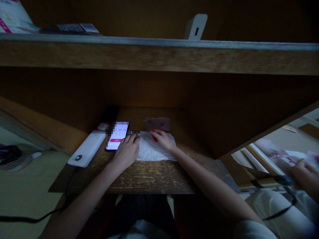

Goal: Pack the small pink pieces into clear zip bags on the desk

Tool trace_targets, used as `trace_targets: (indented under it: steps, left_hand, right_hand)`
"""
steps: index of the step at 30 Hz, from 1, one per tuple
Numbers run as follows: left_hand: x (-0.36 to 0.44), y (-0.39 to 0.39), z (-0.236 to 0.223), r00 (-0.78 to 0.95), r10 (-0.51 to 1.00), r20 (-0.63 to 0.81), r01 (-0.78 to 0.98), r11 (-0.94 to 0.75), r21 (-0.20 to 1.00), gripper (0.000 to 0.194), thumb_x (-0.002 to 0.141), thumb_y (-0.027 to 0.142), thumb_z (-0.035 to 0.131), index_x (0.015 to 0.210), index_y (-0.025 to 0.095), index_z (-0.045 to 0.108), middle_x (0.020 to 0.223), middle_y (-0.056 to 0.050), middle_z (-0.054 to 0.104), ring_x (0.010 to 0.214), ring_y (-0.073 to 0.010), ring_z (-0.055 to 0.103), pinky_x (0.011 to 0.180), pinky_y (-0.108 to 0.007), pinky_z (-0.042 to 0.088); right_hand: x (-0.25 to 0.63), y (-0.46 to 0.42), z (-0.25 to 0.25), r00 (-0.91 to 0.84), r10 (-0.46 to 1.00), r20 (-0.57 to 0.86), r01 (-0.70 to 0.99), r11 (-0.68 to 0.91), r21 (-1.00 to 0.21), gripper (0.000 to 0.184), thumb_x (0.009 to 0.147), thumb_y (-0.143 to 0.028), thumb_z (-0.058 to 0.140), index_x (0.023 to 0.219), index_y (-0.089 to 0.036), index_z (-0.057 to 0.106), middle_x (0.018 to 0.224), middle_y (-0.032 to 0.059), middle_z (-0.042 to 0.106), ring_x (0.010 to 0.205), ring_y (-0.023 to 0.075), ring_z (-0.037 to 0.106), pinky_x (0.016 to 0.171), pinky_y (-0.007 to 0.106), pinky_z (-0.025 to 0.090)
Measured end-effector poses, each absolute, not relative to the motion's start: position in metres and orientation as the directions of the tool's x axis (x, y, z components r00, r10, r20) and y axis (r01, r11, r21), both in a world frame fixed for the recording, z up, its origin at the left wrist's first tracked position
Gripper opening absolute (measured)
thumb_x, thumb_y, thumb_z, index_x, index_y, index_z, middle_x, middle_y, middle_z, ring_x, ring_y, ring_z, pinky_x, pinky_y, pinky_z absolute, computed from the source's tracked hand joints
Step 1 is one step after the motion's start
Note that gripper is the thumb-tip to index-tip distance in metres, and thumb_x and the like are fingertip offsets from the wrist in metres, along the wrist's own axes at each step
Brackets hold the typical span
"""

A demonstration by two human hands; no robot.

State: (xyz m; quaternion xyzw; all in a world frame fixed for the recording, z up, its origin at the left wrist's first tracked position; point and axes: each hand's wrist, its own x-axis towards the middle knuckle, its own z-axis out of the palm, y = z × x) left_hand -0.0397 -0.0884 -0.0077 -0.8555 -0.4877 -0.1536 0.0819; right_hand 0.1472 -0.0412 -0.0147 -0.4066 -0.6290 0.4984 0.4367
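My left hand point(127, 151) rests at the near left corner of a folded white cloth point(154, 149), its fingertips close to a small metal item point(133, 133). That item is too dim to name. My right hand point(161, 139) lies on the cloth's far edge, its fingers bent downward. Just left of my left hand, a black smartphone point(117, 136) lies with its lit screen showing a timer. Behind the cloth stands a clear plastic bag with pink print point(157, 124).
A white power bank point(86, 148) with a cable lies left of the phone on the worn wooden desk point(149, 176). A wooden shelf point(159, 56) runs overhead. At the lower right, another hand point(301, 176) is beside pink-patterned white fabric point(281, 154).
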Motion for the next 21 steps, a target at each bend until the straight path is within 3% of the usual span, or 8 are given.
trace_targets:
  steps: [4, 7, 10, 21]
  left_hand:
    - [-0.039, -0.081, -0.007, 0.515, 0.799, 0.309, 0.841, -0.54, -0.005, 0.039, 0.089, 0.035, 0.041, 0.122, 0.017, 0.05, 0.123, -0.013, 0.053, 0.115, -0.0277, 0.047, 0.096, -0.044, 0.039]
    - [-0.04, -0.075, -0.012, 0.523, 0.805, 0.279, 0.839, -0.544, -0.006, 0.048, 0.088, 0.045, 0.041, 0.126, 0.017, 0.046, 0.13, -0.015, 0.048, 0.12, -0.0297, 0.044, 0.099, -0.046, 0.035]
    - [-0.039, -0.072, -0.02, 0.533, 0.799, 0.279, 0.829, -0.558, 0.013, 0.052, 0.088, 0.049, 0.037, 0.13, 0.018, 0.042, 0.135, -0.015, 0.044, 0.126, -0.0294, 0.038, 0.1, -0.046, 0.034]
    - [-0.04, -0.069, -0.031, 0.488, 0.829, 0.273, 0.844, -0.528, 0.093, 0.062, 0.086, 0.056, 0.034, 0.134, 0.017, 0.037, 0.141, -0.017, 0.035, 0.132, -0.0324, 0.028, 0.102, -0.048, 0.033]
  right_hand:
    - [0.161, -0.046, -0.007, -0.313, 0.917, 0.248, 0.276, 0.337, -0.9, 0.038, 0.085, -0.043, 0.044, 0.056, -0.02, 0.049, 0.054, -0.0014, 0.046, 0.052, 0.011, 0.039, 0.051, 0.022, 0.029]
    - [0.177, -0.052, -0.009, -0.368, 0.878, 0.306, 0.488, 0.462, -0.741, 0.036, 0.086, -0.045, 0.044, 0.066, -0.019, 0.058, 0.061, 0.0016, 0.055, 0.056, 0.0126, 0.044, 0.055, 0.024, 0.031]
    - [0.187, -0.057, -0.015, -0.399, 0.875, 0.275, 0.641, 0.48, -0.599, 0.035, 0.086, -0.046, 0.045, 0.074, -0.019, 0.063, 0.068, 0.0048, 0.06, 0.059, 0.0141, 0.048, 0.059, 0.025, 0.034]
    - [0.189, -0.063, -0.018, -0.436, 0.856, 0.276, 0.748, 0.516, -0.417, 0.029, 0.089, -0.039, 0.042, 0.087, -0.02, 0.063, 0.092, 0.0103, 0.062, 0.083, 0.0208, 0.055, 0.074, 0.032, 0.04]
